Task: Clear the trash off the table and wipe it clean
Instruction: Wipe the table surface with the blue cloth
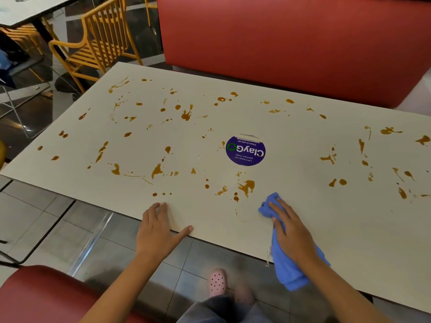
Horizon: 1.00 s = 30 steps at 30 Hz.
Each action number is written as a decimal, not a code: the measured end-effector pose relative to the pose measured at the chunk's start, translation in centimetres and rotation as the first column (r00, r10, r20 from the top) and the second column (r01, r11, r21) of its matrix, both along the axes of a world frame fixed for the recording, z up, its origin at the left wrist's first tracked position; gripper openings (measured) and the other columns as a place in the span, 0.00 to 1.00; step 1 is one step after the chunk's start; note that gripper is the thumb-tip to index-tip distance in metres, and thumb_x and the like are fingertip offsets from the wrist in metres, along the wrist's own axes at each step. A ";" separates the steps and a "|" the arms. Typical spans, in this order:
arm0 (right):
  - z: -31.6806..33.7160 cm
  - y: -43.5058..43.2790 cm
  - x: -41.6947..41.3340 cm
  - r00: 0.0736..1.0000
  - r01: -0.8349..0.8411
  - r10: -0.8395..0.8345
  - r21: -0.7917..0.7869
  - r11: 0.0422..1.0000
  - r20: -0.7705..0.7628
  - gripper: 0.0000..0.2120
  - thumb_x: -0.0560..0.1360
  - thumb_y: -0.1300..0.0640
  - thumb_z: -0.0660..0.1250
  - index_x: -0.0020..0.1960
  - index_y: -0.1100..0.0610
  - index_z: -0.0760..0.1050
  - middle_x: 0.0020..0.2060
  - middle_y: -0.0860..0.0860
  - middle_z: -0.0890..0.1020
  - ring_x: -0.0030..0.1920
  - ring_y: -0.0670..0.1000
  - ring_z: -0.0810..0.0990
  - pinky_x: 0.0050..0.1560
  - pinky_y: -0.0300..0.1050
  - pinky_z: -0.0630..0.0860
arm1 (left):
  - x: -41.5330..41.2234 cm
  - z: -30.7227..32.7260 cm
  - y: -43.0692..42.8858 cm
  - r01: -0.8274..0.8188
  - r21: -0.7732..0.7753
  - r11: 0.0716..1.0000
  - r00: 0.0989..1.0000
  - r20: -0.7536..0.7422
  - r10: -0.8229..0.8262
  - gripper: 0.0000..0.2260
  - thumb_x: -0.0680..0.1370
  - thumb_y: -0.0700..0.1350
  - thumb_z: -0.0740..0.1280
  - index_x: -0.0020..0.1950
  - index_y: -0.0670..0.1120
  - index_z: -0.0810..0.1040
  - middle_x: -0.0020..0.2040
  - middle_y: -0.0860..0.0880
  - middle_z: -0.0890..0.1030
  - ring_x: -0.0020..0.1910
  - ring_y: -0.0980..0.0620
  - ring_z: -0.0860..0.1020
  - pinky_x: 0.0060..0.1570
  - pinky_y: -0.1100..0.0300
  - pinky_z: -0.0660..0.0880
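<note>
Your left hand [161, 231] rests on the near edge of the surface [326, 229], fingers spread flat; your right hand [291, 231] presses the blue cloth [289, 271] onto the surface, fingers extended together, just beside brown stains [246, 186] below the purple sticker [245, 150].

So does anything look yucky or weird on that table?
Yes. Brown sauce-like splatters cover most of the white table, all round the purple sticker, whose top edge looks torn. The blue cloth sits at the near edge.
</note>
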State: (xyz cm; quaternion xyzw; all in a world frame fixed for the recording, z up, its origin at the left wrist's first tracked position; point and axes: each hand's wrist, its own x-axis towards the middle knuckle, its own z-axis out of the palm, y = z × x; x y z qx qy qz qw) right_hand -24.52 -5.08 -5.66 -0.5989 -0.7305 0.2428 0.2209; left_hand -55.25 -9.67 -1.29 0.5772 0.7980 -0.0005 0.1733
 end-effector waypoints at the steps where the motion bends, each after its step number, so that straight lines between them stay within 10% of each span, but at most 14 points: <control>1: 0.0 0.8 -0.1 1.000 0.015 -0.015 -0.005 1.000 0.010 0.20 0.79 0.62 0.58 0.70 0.51 0.66 0.71 0.45 0.64 0.69 0.48 0.66 0.61 0.35 0.64 | -0.4 0.0 0.0 -0.019 0.010 1.000 1.000 0.001 0.019 0.43 0.70 0.67 0.63 0.74 0.41 0.55 0.73 0.43 0.57 0.72 0.45 0.54 0.71 0.54 0.56; 7: 0.7 4.8 -3.4 0.995 0.079 -0.075 -0.061 0.995 0.071 0.19 0.81 0.60 0.54 0.71 0.55 0.63 0.73 0.54 0.60 0.72 0.55 0.60 0.67 0.41 0.60 | -1.4 0.1 0.5 -0.064 -0.026 0.998 0.998 0.021 0.065 0.49 0.67 0.73 0.60 0.75 0.40 0.53 0.74 0.41 0.55 0.73 0.43 0.52 0.72 0.51 0.54; 13: 0.4 2.4 -7.8 0.998 -0.001 0.001 -0.008 1.000 0.062 0.26 0.76 0.46 0.49 0.69 0.55 0.68 0.67 0.59 0.69 0.65 0.61 0.69 0.64 0.56 0.69 | -1.0 -0.3 0.6 -0.049 -0.150 0.988 0.996 -0.074 0.039 0.68 0.46 0.81 0.26 0.76 0.40 0.48 0.76 0.41 0.50 0.74 0.42 0.48 0.73 0.51 0.50; 22: -0.7 0.5 -0.6 0.963 -0.265 0.265 -0.016 0.964 0.037 0.22 0.77 0.49 0.50 0.71 0.44 0.62 0.72 0.46 0.63 0.69 0.47 0.64 0.71 0.32 0.50 | -0.9 -0.2 0.7 -0.051 -0.177 0.983 0.995 -0.094 0.034 0.68 0.46 0.81 0.27 0.76 0.40 0.44 0.76 0.42 0.48 0.74 0.42 0.46 0.73 0.51 0.48; 30: -0.8 6.5 -1.0 0.996 -0.074 0.071 0.045 0.996 0.058 0.20 0.78 0.59 0.57 0.70 0.56 0.66 0.70 0.56 0.66 0.67 0.58 0.68 0.65 0.49 0.67 | -0.7 -0.5 0.4 -0.080 -0.145 0.986 0.995 -0.077 0.069 0.67 0.47 0.82 0.29 0.76 0.41 0.46 0.77 0.42 0.48 0.75 0.42 0.46 0.73 0.51 0.47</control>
